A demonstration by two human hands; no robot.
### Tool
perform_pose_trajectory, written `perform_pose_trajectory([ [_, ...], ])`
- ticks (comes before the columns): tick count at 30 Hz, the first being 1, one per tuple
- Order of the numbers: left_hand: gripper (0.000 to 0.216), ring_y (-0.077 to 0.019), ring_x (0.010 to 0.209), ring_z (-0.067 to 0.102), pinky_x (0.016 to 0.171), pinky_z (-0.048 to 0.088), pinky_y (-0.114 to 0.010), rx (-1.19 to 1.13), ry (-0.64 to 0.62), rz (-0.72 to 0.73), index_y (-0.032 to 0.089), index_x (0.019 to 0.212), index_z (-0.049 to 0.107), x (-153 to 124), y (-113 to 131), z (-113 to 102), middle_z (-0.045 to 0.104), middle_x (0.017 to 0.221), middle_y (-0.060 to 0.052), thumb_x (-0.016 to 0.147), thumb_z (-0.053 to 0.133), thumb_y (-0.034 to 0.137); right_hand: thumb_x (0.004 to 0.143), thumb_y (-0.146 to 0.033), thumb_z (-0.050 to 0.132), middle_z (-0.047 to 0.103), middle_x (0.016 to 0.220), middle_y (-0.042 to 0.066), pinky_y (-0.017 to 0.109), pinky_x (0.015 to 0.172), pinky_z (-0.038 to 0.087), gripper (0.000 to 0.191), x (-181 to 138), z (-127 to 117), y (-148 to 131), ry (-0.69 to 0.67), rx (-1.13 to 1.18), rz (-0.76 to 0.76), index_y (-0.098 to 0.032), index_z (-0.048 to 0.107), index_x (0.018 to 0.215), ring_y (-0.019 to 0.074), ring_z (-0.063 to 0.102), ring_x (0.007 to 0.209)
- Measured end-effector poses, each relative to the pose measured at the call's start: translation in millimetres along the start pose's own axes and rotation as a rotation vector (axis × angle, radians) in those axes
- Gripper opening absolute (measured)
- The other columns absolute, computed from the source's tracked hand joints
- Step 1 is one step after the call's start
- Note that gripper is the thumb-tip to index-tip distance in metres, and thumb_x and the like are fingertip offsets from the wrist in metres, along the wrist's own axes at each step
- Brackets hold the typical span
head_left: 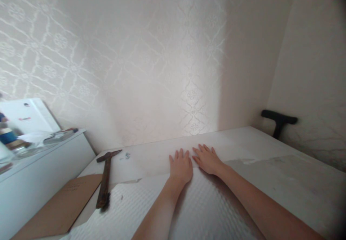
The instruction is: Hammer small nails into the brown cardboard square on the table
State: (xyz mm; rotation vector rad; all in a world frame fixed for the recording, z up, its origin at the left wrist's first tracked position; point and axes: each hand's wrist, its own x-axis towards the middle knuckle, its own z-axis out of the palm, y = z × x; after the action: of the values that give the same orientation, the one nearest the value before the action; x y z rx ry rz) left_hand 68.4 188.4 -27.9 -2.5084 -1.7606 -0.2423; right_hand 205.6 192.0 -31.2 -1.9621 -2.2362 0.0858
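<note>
My left hand [181, 165] and my right hand [207, 158] lie flat, side by side, on a white textured sheet [200, 204] spread over a white table [270, 142]. Both hands have their fingers stretched out toward the wall, and nothing is held in either. They rest close to the sheet's far edge. A hammer [105, 177] with a wooden handle lies on the table to the left of my left hand, apart from it.
A brown cardboard piece [62, 207] lies at the table's near left, under the hammer's handle end. A lower white cabinet [40, 168] with bottles and clutter stands to the left. A black handle [278, 119] sticks up behind the table's right corner. Patterned wallpaper is straight ahead.
</note>
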Motion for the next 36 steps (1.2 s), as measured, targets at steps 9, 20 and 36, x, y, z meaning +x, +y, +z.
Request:
perform_pose_trajectory([
  [9,0.047,-0.0278,0.129,0.028,0.102,0.025,-0.053,0.019,-0.016,0.005,0.021,0.134,0.036,-0.2,-0.1,-0.8,0.032,0.142,-0.010,0.091,0.018,0.031,0.090,-0.043,0.022,0.025,0.143,0.017,0.055,0.100,0.016,0.055,-1.4,-2.7,-1.1,-0.003,0.001,0.003,-0.017,0.033,0.137,0.0333,0.020,0.130],
  [20,0.047,-0.0282,0.129,0.030,0.101,0.025,-0.054,0.008,-0.005,0.002,0.020,0.133,0.037,-0.6,0.6,-1.8,0.034,0.141,-0.011,0.091,0.019,0.031,0.090,-0.043,0.023,0.027,0.142,0.018,0.056,0.099,0.017,0.054,-1.0,-1.2,-0.6,0.008,0.002,-0.002,-0.017,0.034,0.137,0.0347,0.021,0.130],
  [36,0.047,-0.0274,0.130,0.027,0.102,0.024,-0.053,0.016,-0.037,-0.003,0.021,0.135,0.034,-0.5,0.6,-3.3,0.031,0.142,-0.010,0.091,0.019,0.031,0.091,-0.043,0.022,0.026,0.143,0.018,0.056,0.099,0.017,0.055,-1.3,-1.6,-0.9,0.004,-0.009,-0.007,-0.017,0.034,0.137,0.0345,0.020,0.130],
])
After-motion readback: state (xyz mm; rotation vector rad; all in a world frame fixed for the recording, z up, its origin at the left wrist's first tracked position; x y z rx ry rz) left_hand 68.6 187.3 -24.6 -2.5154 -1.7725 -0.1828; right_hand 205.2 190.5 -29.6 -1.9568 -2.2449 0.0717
